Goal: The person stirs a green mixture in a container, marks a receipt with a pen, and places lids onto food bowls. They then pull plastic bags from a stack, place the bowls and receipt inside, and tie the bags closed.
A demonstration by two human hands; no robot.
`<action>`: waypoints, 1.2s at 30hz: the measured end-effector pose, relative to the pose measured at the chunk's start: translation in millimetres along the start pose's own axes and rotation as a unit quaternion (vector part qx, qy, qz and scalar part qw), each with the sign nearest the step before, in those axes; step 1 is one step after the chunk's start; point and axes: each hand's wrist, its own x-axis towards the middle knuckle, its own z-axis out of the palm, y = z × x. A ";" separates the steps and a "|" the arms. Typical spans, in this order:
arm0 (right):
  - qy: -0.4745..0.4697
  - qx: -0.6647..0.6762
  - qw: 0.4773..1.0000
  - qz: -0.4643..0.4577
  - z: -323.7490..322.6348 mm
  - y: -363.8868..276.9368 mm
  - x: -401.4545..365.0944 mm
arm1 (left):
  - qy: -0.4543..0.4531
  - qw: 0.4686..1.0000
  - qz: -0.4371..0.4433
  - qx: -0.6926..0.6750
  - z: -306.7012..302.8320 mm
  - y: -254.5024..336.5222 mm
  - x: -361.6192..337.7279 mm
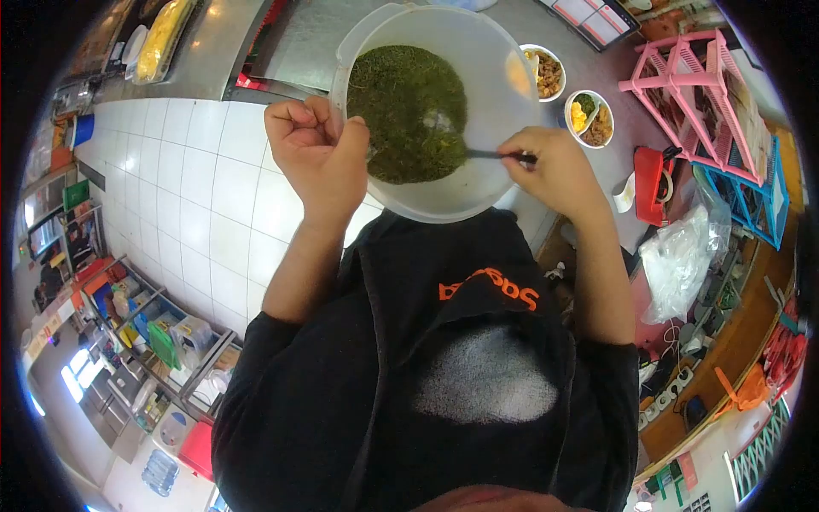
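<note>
Left rim of tub [499, 107] met by left hand [320, 162], fingers curled; firmness cannot be told. Green contents [401, 102] inside tub, apparently being stirred or scooped; steady tub called for. Utensil [485, 154] pinched by right hand [554, 171] at tub's right.

Green contents [405, 107] hide the far end of the utensil [483, 154] (the framed panel [600, 14] is cut off).

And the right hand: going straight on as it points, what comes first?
The right hand would probably meet the green contents of the tub, along the dark handle it grips; its height above them is unclear.
</note>
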 end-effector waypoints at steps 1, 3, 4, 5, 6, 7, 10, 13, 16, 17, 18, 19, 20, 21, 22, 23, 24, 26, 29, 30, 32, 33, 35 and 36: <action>0.000 -0.002 1.000 0.000 -0.2 -1.9 0.3 | 0.005 1.000 -0.005 -0.004 -0.6 -0.3 0.2; 0.001 -0.071 0.997 0.025 -0.3 -6.1 1.0 | -0.001 1.000 -0.005 -0.005 -2.9 -2.2 0.5; 0.001 -0.073 0.997 0.026 0.0 -8.5 2.0 | -0.006 1.000 -0.006 -0.002 -4.4 -3.5 0.1; -0.027 -0.086 0.995 0.044 0.6 -11.4 3.9 | -0.006 1.000 -0.007 -0.004 -6.1 -5.3 -0.1; -0.053 -0.097 0.992 0.061 1.9 -13.9 5.6 | -0.015 1.000 -0.003 0.000 -8.2 -7.1 -0.2; -0.053 -0.098 0.992 0.063 3.1 -15.8 6.7 | -0.024 1.000 0.002 0.003 -9.8 -8.4 -0.4; -0.069 -0.126 0.986 0.086 5.3 -19.2 12.0 | -0.016 1.000 -0.019 -0.020 -12.4 -7.9 -3.3; -0.030 -0.123 0.992 0.031 15.3 -20.9 17.6 | -0.015 0.998 -0.040 -0.040 -13.4 -3.6 -6.5; 0.027 -0.230 0.973 0.020 40.7 -24.7 30.7 | -0.033 0.997 -0.037 -0.051 -14.5 -2.0 -10.2; 0.129 -0.244 0.961 -0.007 53.2 -19.9 38.8 | -0.036 0.997 -0.038 -0.052 -14.3 -1.5 -10.6; 0.228 -0.255 0.939 -0.034 63.4 -16.6 43.6 | -0.039 0.997 -0.041 -0.048 -14.3 -0.6 -10.7; 0.229 -0.255 0.939 -0.033 70.5 -14.8 44.9 | -0.042 0.997 -0.043 -0.043 -14.6 0.2 -11.1; 0.189 -0.267 0.945 -0.014 76.0 -13.5 46.9 | -0.042 0.997 -0.042 -0.044 -14.7 0.9 -12.6; 0.149 -0.278 0.949 0.004 80.2 -13.2 48.9 | -0.045 0.997 -0.045 -0.053 -14.4 1.4 -14.4; 0.150 -0.277 0.949 0.003 84.6 -14.9 46.8 | -0.048 0.996 -0.049 -0.062 -14.8 1.1 -14.5; 0.102 -0.213 0.972 0.011 89.3 -18.7 40.8 | -0.048 0.996 -0.048 -0.061 -15.9 -0.4 -13.2; 0.052 -0.146 0.988 0.019 93.5 -20.6 36.9 | -0.052 0.996 -0.042 -0.056 -17.3 -2.1 -12.5; 0.046 -0.068 0.996 0.020 99.0 -15.0 37.8 | -0.057 0.996 -0.038 -0.051 -18.5 -3.6 -12.6; 0.050 0.049 0.997 0.039 97.1 -13.3 38.7 | -0.051 0.997 -0.052 -0.039 -18.9 -3.8 -10.7; 0.056 0.089 0.993 0.056 95.5 -14.8 39.4 | -0.041 0.996 -0.065 -0.051 -20.3 -3.9 -9.4; 0.074 0.079 0.992 0.064 84.6 -19.2 38.7 | -0.034 0.995 -0.075 -0.063 -24.2 -7.3 -5.2; 0.090 0.069 0.991 0.073 77.3 -22.0 37.8 | -0.029 0.996 -0.067 -0.051 -26.8 -10.7 -3.7; 0.106 0.068 0.990 0.068 63.0 -28.5 36.6 | -0.025 0.997 -0.058 -0.040 -25.5 -13.4 -1.1; 0.120 0.067 0.988 0.064 58.1 -29.3 36.3 | -0.020 0.997 -0.062 -0.044 -23.4 -12.7 -0.9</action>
